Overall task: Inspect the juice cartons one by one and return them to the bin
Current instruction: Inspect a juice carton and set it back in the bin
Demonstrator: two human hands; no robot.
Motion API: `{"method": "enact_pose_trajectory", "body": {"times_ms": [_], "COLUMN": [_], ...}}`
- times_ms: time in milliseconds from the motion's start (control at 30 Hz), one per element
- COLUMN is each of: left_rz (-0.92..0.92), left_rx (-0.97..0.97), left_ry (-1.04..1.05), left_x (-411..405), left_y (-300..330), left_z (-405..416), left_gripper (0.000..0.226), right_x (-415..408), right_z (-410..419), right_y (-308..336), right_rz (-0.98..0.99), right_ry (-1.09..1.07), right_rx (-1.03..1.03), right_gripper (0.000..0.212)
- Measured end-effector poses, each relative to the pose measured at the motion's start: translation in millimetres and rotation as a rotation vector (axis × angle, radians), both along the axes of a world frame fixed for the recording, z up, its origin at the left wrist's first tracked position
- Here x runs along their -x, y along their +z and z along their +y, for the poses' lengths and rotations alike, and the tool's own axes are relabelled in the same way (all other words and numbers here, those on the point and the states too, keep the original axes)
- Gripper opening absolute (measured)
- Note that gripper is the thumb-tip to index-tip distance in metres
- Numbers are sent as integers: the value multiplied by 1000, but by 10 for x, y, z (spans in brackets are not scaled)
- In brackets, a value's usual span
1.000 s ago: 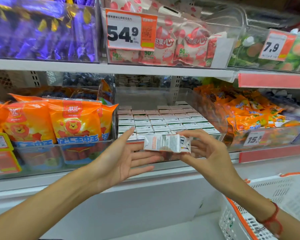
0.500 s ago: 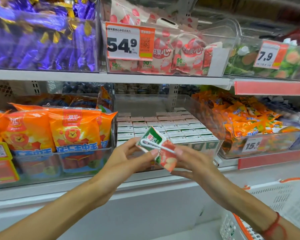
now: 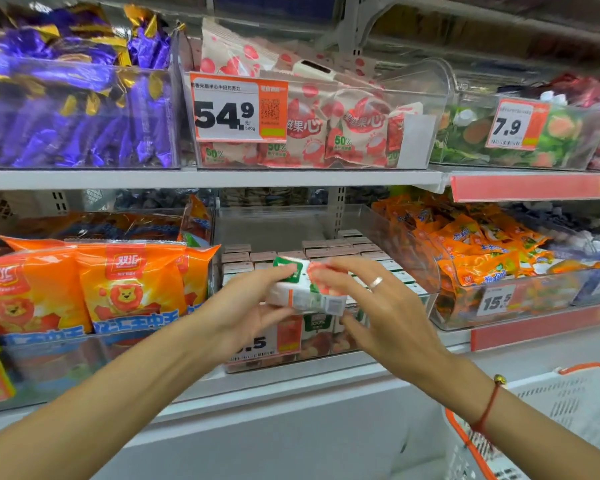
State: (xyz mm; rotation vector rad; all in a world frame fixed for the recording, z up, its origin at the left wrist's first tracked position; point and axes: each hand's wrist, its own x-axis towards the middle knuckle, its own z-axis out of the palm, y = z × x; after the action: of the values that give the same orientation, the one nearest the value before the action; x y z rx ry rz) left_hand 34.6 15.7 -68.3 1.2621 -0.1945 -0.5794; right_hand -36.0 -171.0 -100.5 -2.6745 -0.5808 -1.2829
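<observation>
Head view, retail shelf. One juice carton (image 3: 305, 289) is up between both hands, lying on its side just above the front lip of the clear bin (image 3: 413, 244). Left hand (image 3: 243, 306): thumb beneath, fingertips curled over the green end, so it pinches the carton's near-left corner. Right hand (image 3: 385, 306): fingers spread and mostly straight, tips resting on the red-printed top face; its thumb is under the right end, but motion blur keeps me from saying whether it clamps or merely steadies. Judgement: the sideways hold brings the white panel with its fine print toward the eyes, which suits inspection; two-handed contact lets the carton be rolled face by face. The remaining cartons (image 3: 329, 252) stand upright in tight rows beyond the fingertips, tops showing, so an upright return would fit the row. A partly hidden price tag (image 3: 267, 344) sits below the left palm. An orange-rimmed basket (image 3: 568, 403) lies beside the right wrist, not in use.
</observation>
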Motion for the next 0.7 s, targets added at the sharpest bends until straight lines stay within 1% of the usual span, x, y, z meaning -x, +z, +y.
{"method": "enact_pose_trajectory", "body": {"times_ms": [67, 100, 167, 200, 233, 267, 300, 367, 467, 533, 600, 667, 700], "left_rz": [-102, -156, -263, -331, -421, -521, -617, -772, -964, -1083, -1135, -1128, -1116], "left_rx": [-62, -88, -185, -256, -322, -371, -405, -487, -755, -929, -1009, -1052, -1097], "left_ry": [117, 177, 316, 377, 422, 439, 422, 347, 250, 189, 152, 99, 38], "left_x": [-222, -364, -655, -791, -915, -1035, -1156, -1383, -1686, -1815, -1869, -1894, -1893], "left_y": [44, 48, 49, 47, 47, 42, 36, 20, 63, 132, 170, 149, 128], "left_z": [-178, -270, -447, -524, -584, -635, -669, -701, -673, -647, -640, -658, -669], "left_gripper": [9, 10, 27, 34, 34, 32, 35, 46, 55, 58, 59, 60, 61], "right_x": [-131, -194, -305, -350, -390, -421, -440, -457, -470, -479, -488, -488, -485], "right_z": [-90, -150, -281, -335, -378, -408, -420, -435, -427, -422, -421, -422, -415], "right_y": [-56, -103, -186, -216, -238, -247, -249, -257, -288, -295, -304, -323, -336], "right_rz": [130, 230, 440, 517, 550, 543, 520, 484, 436, 412, 397, 391, 385], "right_ry": [-117, -187, -311, -353, -371, -369, -359, -354, -373, -376, -378, -386, -381], "right_rx": [-61, -110, -207, -208, -182, -156, -140, -112, -70, -78, -83, -82, -90], "right_gripper": [72, 69, 57, 54, 52, 51, 50, 47, 46, 51, 55, 57, 59]}}
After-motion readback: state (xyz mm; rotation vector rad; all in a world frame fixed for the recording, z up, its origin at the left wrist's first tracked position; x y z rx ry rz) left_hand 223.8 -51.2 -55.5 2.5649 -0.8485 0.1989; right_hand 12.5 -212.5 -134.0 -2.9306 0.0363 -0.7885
